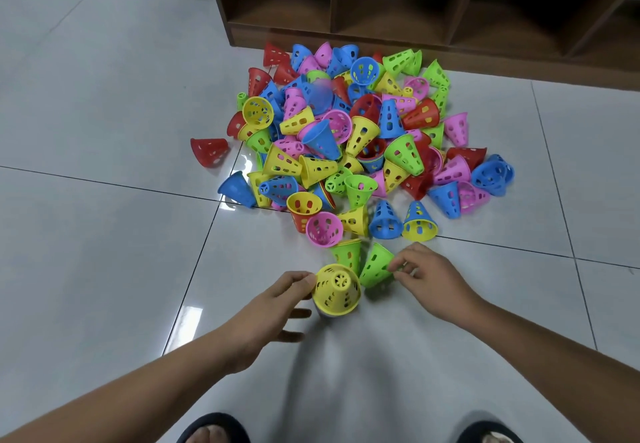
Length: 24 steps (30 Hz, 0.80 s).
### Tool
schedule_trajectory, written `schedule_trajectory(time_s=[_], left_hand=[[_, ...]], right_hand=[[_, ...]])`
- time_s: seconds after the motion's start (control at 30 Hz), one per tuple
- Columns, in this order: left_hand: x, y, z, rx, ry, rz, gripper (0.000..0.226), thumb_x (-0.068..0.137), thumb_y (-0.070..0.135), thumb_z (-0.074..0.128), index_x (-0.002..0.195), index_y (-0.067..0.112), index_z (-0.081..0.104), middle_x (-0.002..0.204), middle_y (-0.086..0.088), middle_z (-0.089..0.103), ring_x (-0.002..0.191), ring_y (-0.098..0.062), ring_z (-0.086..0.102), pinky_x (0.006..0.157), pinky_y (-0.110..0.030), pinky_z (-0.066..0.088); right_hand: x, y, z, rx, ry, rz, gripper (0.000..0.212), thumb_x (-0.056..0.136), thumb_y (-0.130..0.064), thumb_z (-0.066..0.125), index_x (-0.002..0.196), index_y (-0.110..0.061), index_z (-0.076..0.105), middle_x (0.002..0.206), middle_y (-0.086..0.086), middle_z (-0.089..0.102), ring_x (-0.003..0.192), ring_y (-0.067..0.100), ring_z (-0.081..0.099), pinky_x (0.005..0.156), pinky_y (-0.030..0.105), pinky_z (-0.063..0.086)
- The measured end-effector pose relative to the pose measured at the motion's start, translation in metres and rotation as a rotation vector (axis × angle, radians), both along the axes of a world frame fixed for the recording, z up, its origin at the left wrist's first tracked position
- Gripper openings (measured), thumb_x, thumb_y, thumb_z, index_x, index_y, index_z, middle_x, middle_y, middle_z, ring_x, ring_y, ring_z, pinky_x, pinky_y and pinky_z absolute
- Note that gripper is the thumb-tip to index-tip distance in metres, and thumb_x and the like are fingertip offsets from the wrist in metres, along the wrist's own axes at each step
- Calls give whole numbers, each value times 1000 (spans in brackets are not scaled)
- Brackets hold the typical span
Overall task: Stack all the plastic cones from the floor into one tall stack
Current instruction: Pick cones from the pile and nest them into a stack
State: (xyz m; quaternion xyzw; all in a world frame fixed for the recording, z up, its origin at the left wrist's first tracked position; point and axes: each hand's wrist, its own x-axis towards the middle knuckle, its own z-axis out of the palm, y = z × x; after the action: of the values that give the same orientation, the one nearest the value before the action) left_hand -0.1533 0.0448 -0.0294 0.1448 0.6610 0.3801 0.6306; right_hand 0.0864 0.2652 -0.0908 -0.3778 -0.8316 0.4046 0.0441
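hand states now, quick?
Left hand: open, thumb touching the upright yellow cone.
Right hand: pinching the tilted green cone.

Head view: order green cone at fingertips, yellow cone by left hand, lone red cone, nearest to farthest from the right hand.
1. Green perforated plastic cone, touching the right hand.
2. Yellow perforated plastic cone, just left.
3. Red perforated plastic cone, far left.

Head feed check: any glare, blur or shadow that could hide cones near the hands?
Head view: glare patches on bare floor tiles; one smeared spot in the pile; left hand with lower fingers motion-blurred; soft shadow around the yellow cone; green cone pinched by the right hand is sharp.
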Motion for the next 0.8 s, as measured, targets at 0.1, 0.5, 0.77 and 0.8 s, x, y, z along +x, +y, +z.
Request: schedule_trajectory(time_s=[0.1, 0.5, 0.77, 0.8], left_hand=[[6, 1, -5, -54, -77, 6, 50, 93, 78, 56, 134, 52, 65, 141, 6, 66, 126, -20, 69, 102, -45, 61], [40, 33, -20, -49, -98, -49, 70, 82, 86, 59, 136, 42, 68, 137, 1, 72, 123, -19, 72, 114, -44, 53], [88, 60, -24, -37, -91, -172, 68, 86, 87, 57, 135, 42, 68, 136, 7, 72, 125, -28, 70, 115, -43, 53], [93, 64, -25, -34, -89, -183, 69, 86, 87, 57, 136, 42, 67, 136, 8, 72, 123, -26, 71, 114, -42, 54]], right_hand=[[12, -8, -2, -89, -19, -65, 27, 91, 0, 70, 98, -26, 74, 102, -14, 65, 91, 7, 68, 85, 29, 56], [41, -68, 21, -461, 80, -462, 21, 100, -15, 68, 115, -30, 67, 120, -6, 70, 96, 9, 73, 92, 35, 61], [59, -110, 52, -1353, 301, -881, 43, 105, -42, 57, 133, -9, 61, 131, 26, 66, 106, 46, 75, 99, 57, 57], [63, -109, 53, -1409, 346, -907, 43, 106, -41, 56, 134, -8, 59, 130, 28, 68, 109, 46, 74, 101, 56, 56]])
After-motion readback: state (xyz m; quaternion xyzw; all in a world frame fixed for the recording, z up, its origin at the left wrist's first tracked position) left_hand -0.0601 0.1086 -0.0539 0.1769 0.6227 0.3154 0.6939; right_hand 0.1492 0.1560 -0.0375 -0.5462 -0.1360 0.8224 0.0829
